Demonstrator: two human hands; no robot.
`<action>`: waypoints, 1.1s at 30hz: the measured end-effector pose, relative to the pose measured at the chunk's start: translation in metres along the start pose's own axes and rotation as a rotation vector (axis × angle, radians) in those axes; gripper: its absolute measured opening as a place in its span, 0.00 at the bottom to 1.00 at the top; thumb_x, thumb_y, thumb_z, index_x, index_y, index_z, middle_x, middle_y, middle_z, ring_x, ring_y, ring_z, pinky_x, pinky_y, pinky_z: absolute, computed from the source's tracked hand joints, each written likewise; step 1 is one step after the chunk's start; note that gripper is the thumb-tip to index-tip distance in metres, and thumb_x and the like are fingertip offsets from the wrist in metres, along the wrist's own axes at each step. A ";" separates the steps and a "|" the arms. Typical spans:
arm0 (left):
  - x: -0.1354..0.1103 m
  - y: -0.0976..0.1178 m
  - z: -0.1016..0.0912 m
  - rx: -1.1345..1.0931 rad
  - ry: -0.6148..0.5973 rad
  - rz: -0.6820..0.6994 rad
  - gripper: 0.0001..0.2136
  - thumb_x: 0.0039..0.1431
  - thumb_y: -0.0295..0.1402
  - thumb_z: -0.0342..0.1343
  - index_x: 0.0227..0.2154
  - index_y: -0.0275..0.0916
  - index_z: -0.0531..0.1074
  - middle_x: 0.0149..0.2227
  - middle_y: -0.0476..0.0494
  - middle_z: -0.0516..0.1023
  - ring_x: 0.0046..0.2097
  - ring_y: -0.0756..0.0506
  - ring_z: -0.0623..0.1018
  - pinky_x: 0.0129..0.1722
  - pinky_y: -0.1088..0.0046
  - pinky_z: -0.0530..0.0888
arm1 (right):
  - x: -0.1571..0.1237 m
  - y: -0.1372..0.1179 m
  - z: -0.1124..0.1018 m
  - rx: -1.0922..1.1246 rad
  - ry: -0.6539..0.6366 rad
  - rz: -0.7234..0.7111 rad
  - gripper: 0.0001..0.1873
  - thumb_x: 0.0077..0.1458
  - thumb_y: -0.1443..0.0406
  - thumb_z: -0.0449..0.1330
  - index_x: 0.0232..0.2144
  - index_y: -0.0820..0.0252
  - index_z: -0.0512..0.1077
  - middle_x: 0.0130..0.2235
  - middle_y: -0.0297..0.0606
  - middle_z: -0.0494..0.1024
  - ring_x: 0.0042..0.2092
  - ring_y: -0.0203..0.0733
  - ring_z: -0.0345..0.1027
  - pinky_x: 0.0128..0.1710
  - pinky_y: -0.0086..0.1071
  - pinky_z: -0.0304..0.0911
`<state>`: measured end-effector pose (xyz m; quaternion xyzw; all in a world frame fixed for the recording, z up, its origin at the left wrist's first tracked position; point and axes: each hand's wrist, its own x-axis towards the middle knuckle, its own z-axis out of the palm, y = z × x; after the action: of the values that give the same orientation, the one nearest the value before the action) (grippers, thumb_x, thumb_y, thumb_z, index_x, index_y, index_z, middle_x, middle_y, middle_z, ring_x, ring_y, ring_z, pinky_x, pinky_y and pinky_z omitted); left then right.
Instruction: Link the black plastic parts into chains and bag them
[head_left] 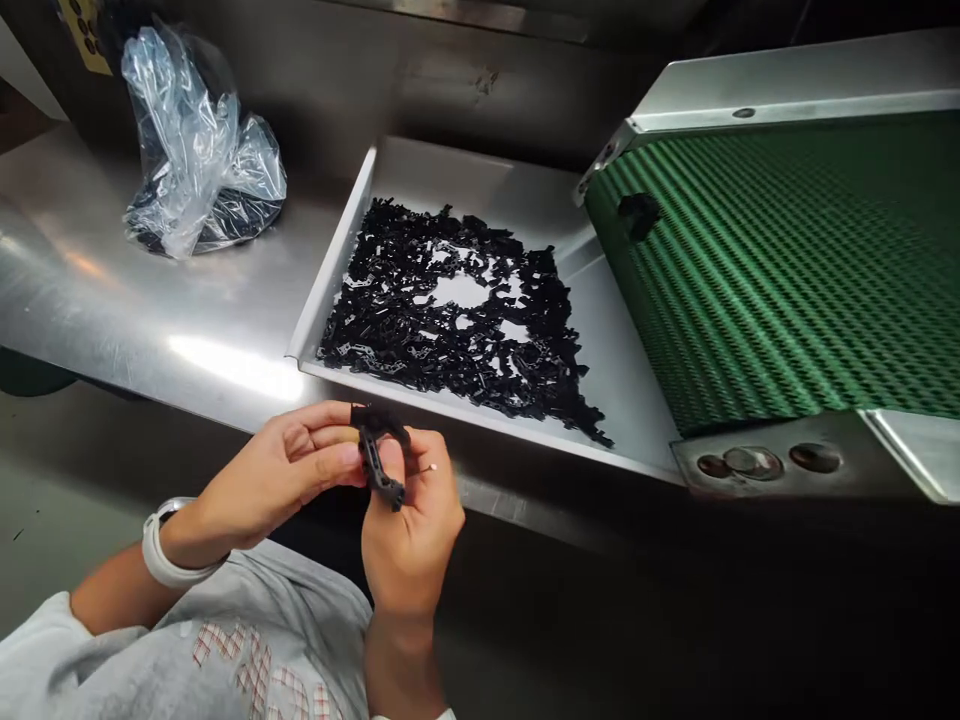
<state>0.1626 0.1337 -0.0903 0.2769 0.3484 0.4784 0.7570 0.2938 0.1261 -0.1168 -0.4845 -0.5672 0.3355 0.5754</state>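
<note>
In front of my body I hold a small black molded plastic part (381, 470), angled and with notches along one side. My left hand (274, 470), with a white band on its wrist, pinches the part's left end between thumb and fingers. From the right, my right hand (416, 530) is closed round the same part, its thumb pressed against it. A small pale tip (432, 467) shows beside the right fingers; what it belongs to is unclear. Beyond my hands, many similar black parts (405, 340) lie loosely spread in a white tray (480, 424).
A green ribbed conveyor belt (750, 260) with metal side rails slopes down to the tray's right side. One black part (639, 215) sits on the belt. On the metal table (67, 250) at left stands a clear plastic bag (202, 160) with dark contents.
</note>
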 end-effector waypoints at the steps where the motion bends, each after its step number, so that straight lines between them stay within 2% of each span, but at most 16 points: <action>1: -0.003 -0.003 0.001 -0.045 0.029 -0.025 0.13 0.50 0.36 0.74 0.37 0.39 0.80 0.35 0.45 0.84 0.37 0.50 0.82 0.41 0.79 0.78 | -0.002 0.000 0.001 -0.066 0.033 -0.040 0.06 0.66 0.64 0.57 0.33 0.56 0.69 0.26 0.28 0.74 0.24 0.30 0.67 0.24 0.22 0.64; 4: -0.008 -0.009 -0.004 -0.126 0.073 -0.091 0.10 0.54 0.35 0.71 0.38 0.38 0.81 0.37 0.43 0.84 0.40 0.48 0.82 0.42 0.75 0.80 | -0.007 0.004 0.001 -0.218 0.018 -0.118 0.05 0.65 0.65 0.58 0.34 0.56 0.69 0.27 0.30 0.74 0.25 0.32 0.68 0.26 0.24 0.66; 8: -0.010 -0.015 -0.016 -0.125 0.041 -0.127 0.11 0.58 0.37 0.69 0.41 0.38 0.82 0.39 0.41 0.84 0.42 0.48 0.82 0.44 0.76 0.79 | -0.012 0.013 -0.004 -0.271 -0.067 -0.105 0.05 0.66 0.65 0.57 0.34 0.56 0.68 0.27 0.31 0.74 0.27 0.34 0.70 0.26 0.26 0.68; 14: -0.014 -0.025 -0.023 -0.293 0.033 -0.189 0.15 0.50 0.36 0.74 0.40 0.39 0.83 0.36 0.48 0.83 0.37 0.53 0.79 0.44 0.81 0.75 | -0.013 0.012 -0.006 -0.214 -0.105 -0.064 0.05 0.66 0.65 0.58 0.34 0.56 0.69 0.28 0.30 0.75 0.27 0.33 0.71 0.27 0.25 0.68; 18: -0.017 -0.031 -0.028 -0.377 0.014 -0.221 0.13 0.46 0.37 0.76 0.32 0.38 0.82 0.32 0.50 0.80 0.40 0.52 0.79 0.45 0.79 0.76 | -0.009 0.007 -0.013 -0.113 -0.177 -0.020 0.06 0.65 0.65 0.59 0.33 0.55 0.70 0.26 0.27 0.75 0.25 0.30 0.69 0.24 0.21 0.64; 21: -0.020 -0.033 -0.030 -0.410 0.014 -0.256 0.13 0.48 0.38 0.75 0.31 0.38 0.80 0.32 0.50 0.76 0.40 0.49 0.80 0.40 0.75 0.77 | -0.006 0.004 -0.021 -0.066 -0.235 0.042 0.09 0.65 0.63 0.58 0.30 0.56 0.69 0.24 0.27 0.70 0.23 0.29 0.64 0.21 0.21 0.60; 24: -0.021 -0.032 -0.030 -0.458 -0.021 -0.271 0.12 0.50 0.37 0.74 0.32 0.37 0.79 0.31 0.52 0.74 0.33 0.53 0.77 0.33 0.79 0.76 | -0.004 0.001 -0.028 -0.049 -0.252 0.080 0.11 0.65 0.61 0.59 0.29 0.56 0.68 0.24 0.27 0.66 0.23 0.29 0.59 0.20 0.22 0.57; 26: -0.021 -0.030 -0.030 -0.474 -0.019 -0.261 0.11 0.51 0.36 0.74 0.30 0.36 0.78 0.30 0.52 0.74 0.30 0.56 0.76 0.29 0.85 0.74 | -0.002 -0.001 -0.032 -0.035 -0.321 0.083 0.11 0.64 0.63 0.59 0.28 0.55 0.67 0.23 0.26 0.64 0.22 0.29 0.56 0.19 0.22 0.55; 29: -0.021 -0.026 -0.033 -0.455 0.048 -0.240 0.12 0.49 0.35 0.75 0.31 0.34 0.80 0.28 0.50 0.76 0.29 0.57 0.77 0.27 0.92 0.73 | 0.005 -0.004 -0.039 -0.033 -0.469 0.085 0.11 0.62 0.64 0.59 0.27 0.55 0.66 0.22 0.26 0.61 0.22 0.29 0.54 0.19 0.23 0.52; 33: -0.022 -0.025 -0.039 -0.423 0.070 -0.255 0.13 0.46 0.34 0.76 0.33 0.33 0.82 0.28 0.48 0.80 0.28 0.57 0.78 0.26 0.95 0.73 | 0.015 -0.006 -0.047 -0.094 -0.636 0.091 0.12 0.61 0.64 0.58 0.25 0.56 0.64 0.21 0.26 0.60 0.22 0.31 0.53 0.21 0.25 0.52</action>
<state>0.1378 0.1071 -0.1267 0.0492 0.2986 0.4506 0.8399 0.3410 0.1299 -0.1011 -0.4064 -0.7110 0.4689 0.3309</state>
